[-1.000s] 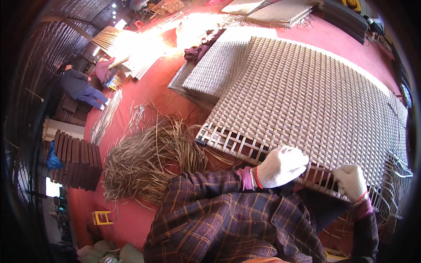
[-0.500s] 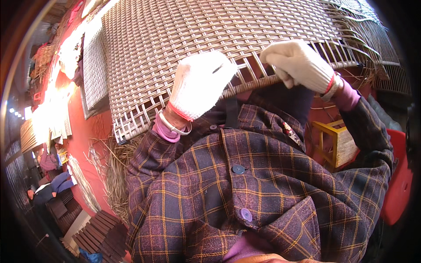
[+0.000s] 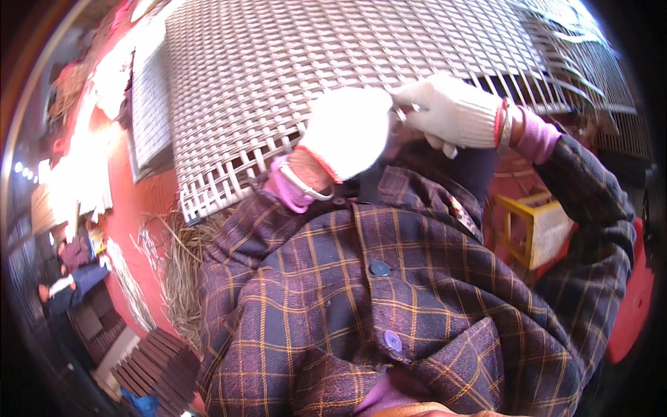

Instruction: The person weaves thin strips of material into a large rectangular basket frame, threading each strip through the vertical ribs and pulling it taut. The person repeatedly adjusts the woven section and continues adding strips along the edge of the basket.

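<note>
Along the near edge of the woven panel (image 3: 347, 42): open strip observed, weaving judged unfinished

The panel is spread across the top of the view, its near edge partly covered by both hands; its support is hidden. Bare rungs (image 3: 226, 182) are exposed at this edge. The left hand (image 3: 349, 131), white-gloved, is held over the edge; its finger spread cannot be told because of glare. The right hand (image 3: 451, 111), also gloved, is held just beside it, fingers curled; whether a strand is gripped cannot be told. Loose strands (image 3: 573, 66) are noted beside the panel's right end, and a heap of strands (image 3: 184, 278) at lower left.

The step is judged to be the filling of the open strip. Over-and-under order should be checked at each rung, the strand kept flat, tension kept even, and each row pressed snugly against the woven part. Rungs should not be pulled out of line.

No brand, label or writing can be read on the panel or on the yellow stool (image 3: 531, 233).
</note>
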{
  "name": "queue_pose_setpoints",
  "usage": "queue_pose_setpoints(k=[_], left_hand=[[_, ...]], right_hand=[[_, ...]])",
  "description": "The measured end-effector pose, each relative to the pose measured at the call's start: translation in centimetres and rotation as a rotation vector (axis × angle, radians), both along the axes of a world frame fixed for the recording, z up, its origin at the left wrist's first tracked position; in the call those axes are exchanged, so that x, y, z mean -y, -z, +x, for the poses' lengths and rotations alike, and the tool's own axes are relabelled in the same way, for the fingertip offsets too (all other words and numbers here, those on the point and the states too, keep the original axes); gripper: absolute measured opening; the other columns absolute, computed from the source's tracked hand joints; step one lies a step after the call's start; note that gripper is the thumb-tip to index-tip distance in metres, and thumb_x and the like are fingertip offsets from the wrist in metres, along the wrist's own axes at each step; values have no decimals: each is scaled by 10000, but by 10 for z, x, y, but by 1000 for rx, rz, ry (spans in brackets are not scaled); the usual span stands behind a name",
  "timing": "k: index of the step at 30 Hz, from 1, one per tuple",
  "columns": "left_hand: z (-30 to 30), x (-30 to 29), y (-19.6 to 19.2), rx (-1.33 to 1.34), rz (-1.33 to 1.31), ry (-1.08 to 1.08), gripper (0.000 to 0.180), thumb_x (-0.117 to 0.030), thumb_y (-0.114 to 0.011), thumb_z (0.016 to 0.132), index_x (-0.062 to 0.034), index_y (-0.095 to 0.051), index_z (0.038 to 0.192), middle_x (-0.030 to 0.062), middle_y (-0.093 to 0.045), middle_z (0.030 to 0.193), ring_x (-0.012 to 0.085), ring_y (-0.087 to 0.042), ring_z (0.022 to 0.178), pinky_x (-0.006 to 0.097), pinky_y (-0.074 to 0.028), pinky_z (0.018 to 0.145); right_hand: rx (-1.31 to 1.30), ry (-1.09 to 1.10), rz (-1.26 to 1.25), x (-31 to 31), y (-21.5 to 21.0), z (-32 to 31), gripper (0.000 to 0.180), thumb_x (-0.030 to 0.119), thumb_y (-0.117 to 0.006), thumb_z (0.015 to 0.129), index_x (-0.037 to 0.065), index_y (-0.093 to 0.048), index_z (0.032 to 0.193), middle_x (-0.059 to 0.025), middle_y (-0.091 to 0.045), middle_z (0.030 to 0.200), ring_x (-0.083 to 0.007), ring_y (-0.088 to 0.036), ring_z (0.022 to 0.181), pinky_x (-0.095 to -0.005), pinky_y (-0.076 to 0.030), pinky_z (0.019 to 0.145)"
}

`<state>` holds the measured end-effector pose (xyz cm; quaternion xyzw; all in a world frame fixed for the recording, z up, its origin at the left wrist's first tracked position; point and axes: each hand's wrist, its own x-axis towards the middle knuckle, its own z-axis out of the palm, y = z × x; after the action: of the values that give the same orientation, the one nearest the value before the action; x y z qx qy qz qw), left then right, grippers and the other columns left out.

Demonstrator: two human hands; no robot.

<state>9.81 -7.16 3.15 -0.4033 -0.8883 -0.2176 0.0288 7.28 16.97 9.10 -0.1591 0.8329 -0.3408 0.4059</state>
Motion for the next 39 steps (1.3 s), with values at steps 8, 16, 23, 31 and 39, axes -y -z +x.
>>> queue_pose_setpoints(k=[8,16,23,31,39], left_hand=[[18,-16,-14,123,100,-354,157,-216,-702,895,-65,-738,870,182,-732,850,374,-751,793,477,-588,718],[27,3,7,-164,541,-252,205,-157,-721,980,-28,-745,1138,124,-734,1006,337,-729,872,426,-598,775],[4,-32,-24,407,673,-21,344,-208,-730,1014,-28,-723,1307,175,-762,1161,351,-761,977,442,-605,868],[-6,-11,-7,-255,115,62,222,-165,-741,937,-77,-782,1136,76,-690,923,261,-712,771,395,-571,619],[-24,-41,-10,-247,-79,71,110,-178,-730,924,-87,-752,982,76,-684,905,274,-700,776,420,-565,669]], right_hand=[[104,-49,59,25,-18,-25,301,219,-710,1008,-38,-765,862,-58,-617,550,-123,-594,428,-301,-436,404],[-49,352,-86,-28,-34,-17,318,144,-665,987,10,-662,699,23,-524,527,-65,-488,422,-246,-344,399],[-77,377,-207,-38,-40,18,362,174,-659,1036,53,-610,699,23,-505,527,-66,-467,426,-262,-335,419],[-155,247,-177,-46,-7,13,301,254,-588,1106,-9,-725,1052,-20,-589,597,-113,-606,496,-277,-468,476],[141,-71,25,-35,-6,-25,361,92,-474,1088,11,-597,1418,-65,-699,617,-144,-712,505,-232,-515,414]])
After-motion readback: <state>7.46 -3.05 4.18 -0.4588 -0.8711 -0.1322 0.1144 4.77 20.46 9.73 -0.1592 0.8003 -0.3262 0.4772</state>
